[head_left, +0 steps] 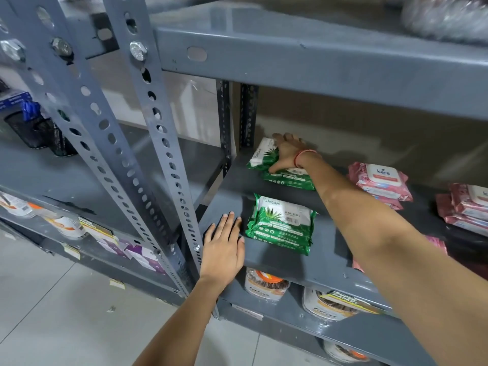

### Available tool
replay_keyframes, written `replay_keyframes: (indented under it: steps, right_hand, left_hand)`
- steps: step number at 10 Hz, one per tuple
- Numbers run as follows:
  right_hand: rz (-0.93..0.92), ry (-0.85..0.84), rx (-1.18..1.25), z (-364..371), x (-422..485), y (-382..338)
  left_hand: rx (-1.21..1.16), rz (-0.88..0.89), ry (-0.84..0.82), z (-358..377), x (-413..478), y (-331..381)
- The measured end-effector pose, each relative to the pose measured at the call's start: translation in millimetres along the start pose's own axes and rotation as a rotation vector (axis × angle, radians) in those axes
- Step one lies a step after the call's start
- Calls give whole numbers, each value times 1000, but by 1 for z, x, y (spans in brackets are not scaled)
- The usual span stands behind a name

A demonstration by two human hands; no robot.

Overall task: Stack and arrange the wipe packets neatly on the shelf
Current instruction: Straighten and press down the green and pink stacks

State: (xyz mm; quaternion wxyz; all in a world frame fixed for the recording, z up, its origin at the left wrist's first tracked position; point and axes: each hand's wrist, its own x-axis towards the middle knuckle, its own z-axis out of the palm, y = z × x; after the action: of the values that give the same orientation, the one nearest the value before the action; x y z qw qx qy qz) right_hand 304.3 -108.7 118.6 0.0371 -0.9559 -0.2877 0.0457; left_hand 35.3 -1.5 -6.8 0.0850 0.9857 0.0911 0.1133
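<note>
Two stacks of green wipe packets lie on the grey shelf [229, 186]. My right hand [286, 151] reaches to the back left corner and grips the top of the far green stack [287, 178]. The near green stack [281, 223] sits by the shelf's front edge. Flat on the shelf just left of that near stack rests my left hand [223, 247], fingers spread and holding nothing. Pink wipe packets [380, 183] are piled to the right, and more pink packets [467, 207] lie at the far right edge. My right forearm hides part of the shelf.
Perforated grey uprights [163, 143] stand left of the shelf. An upper shelf [317, 62] hangs low overhead. Round containers [266, 283] fill the shelf below. A black mesh holder [31, 130] sits on the neighbouring rack. Tiled floor lies at the lower left.
</note>
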Motion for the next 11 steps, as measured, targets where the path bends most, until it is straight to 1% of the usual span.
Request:
replay_keyframes:
  steps: [1,2,3,4,5,6,7,8,9,10,11]
  right_hand:
    - [111,9,84,2,-14,20]
    - [259,-36,114,12,-28,29]
    - [316,-171,102,17,-40,29]
    - [287,-168,245,5,-44,35]
    - [109,28,227,-12,-39,43]
    - [-52,5,130,-18,-35,47]
    - [-20,-218,187,-8,-40,48]
    - [24,-176,196,4,-45,47]
    - [79,-37,71,14,-52,35]
    - [213,100,34,27,-59,14]
    - [280,214,-45,34,-62,-5]
  left_hand:
    - [6,-1,-4,0,0,-1]
    - [6,-4,-1,-2,0,0]
    - [-6,1,1,-4,-1,1]
    - [-10,3,-1,-6,-2,2]
    - [-11,2,-6,-6,-3,2]
    - [-13,-1,-3,-7,-2,2]
    - [-18,-1,-2,-7,-2,3]
    - [-18,0,-1,-8,-2,3]
    - [-17,1,0,-8,-2,4]
    - [-11,3,4,-8,-2,4]
    - [-7,-1,4,-8,-2,3]
